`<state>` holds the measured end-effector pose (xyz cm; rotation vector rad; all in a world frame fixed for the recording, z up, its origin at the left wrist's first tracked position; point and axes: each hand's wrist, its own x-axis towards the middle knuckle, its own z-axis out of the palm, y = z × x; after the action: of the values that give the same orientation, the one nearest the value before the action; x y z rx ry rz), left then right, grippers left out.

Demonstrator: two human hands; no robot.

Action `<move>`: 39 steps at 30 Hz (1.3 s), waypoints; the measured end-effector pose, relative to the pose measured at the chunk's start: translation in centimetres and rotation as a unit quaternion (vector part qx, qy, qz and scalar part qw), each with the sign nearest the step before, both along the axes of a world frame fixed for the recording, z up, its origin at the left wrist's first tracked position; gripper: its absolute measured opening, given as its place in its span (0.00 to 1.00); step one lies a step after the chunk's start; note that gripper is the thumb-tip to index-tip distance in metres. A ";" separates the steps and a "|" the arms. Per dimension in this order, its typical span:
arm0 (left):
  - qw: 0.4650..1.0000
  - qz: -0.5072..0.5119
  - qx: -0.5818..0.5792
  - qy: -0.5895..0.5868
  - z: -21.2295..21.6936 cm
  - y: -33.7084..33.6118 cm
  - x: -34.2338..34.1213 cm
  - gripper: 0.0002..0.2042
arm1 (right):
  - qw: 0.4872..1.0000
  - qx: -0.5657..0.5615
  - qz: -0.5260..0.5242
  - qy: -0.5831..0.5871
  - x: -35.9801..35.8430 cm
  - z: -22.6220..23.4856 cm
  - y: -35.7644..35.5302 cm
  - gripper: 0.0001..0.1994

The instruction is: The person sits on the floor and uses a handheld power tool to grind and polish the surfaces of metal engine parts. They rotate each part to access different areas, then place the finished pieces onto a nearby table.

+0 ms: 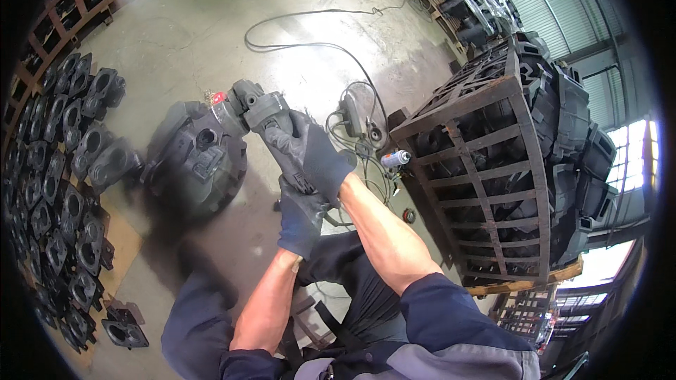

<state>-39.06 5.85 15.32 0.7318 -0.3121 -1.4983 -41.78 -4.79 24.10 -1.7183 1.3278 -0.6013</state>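
Observation:
Both my gloved hands are closed around a dark hand-held power grinder (265, 109). My right hand (310, 151) wraps its body close to the head, while my left hand (303, 214) grips the rear end, nearer to me. The head of the grinder meets the upper right edge of a round, dark cast-metal housing (204, 155) on the floor. A small red piece (218, 97) shows beside the contact spot; what it belongs to is unclear. The housing has a round hole in its upper face.
Many flat dark castings with holes (72, 200) stand in rows at left. A rusty metal crate (486, 176) full of dark castings is at right. Nearby lie a spray can (395, 159), a power strip (352, 116) and a black cable (303, 46) on the floor.

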 end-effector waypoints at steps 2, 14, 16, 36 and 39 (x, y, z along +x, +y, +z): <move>0.997 0.004 -0.013 -0.074 0.7 0.0 -0.1 0.12 | 1.000 -0.001 0.000 0.021 0.1 0.6 0.0 0.31; 0.999 0.022 0.036 0.027 1.5 -1.0 -0.8 0.25 | 0.998 -0.059 0.008 0.028 -0.1 0.0 -0.5 0.32; 0.997 0.034 0.009 -0.064 3.0 -0.9 0.1 0.27 | 0.997 0.004 -0.004 0.075 1.3 1.6 0.2 0.33; 0.881 0.001 -0.006 0.473 0.3 -2.4 -0.1 0.31 | 0.985 -0.054 0.010 0.165 3.0 1.0 -0.8 0.32; 0.987 -0.017 -0.043 0.156 0.9 -2.4 0.1 0.31 | 0.998 0.044 -0.002 0.048 2.6 1.9 -1.2 0.31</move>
<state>-38.91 3.46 16.18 0.4171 -0.1503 -1.5939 -39.17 -6.01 25.96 -1.6922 1.4031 -0.4609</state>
